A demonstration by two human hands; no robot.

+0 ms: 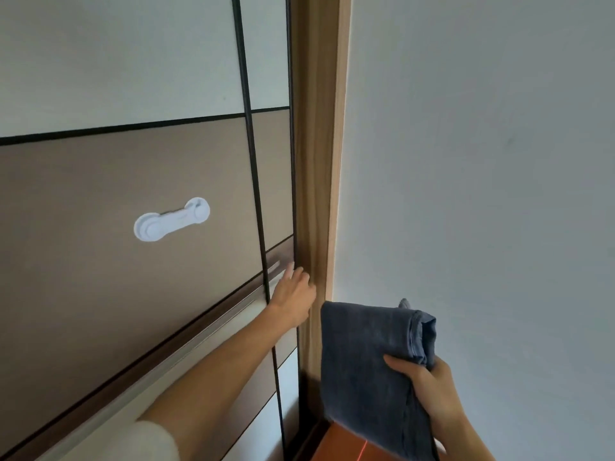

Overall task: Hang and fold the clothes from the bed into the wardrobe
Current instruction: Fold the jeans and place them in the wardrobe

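Down at five o'clock, the right hand pinches the folded denim by one edge; a jerk could spill the fold. Farther, toward six, the left hand, fingers straight, seems to touch the wardrobe door beside its frame, risking nipped fingertips.

Head cam; faces wardrobe door, close.
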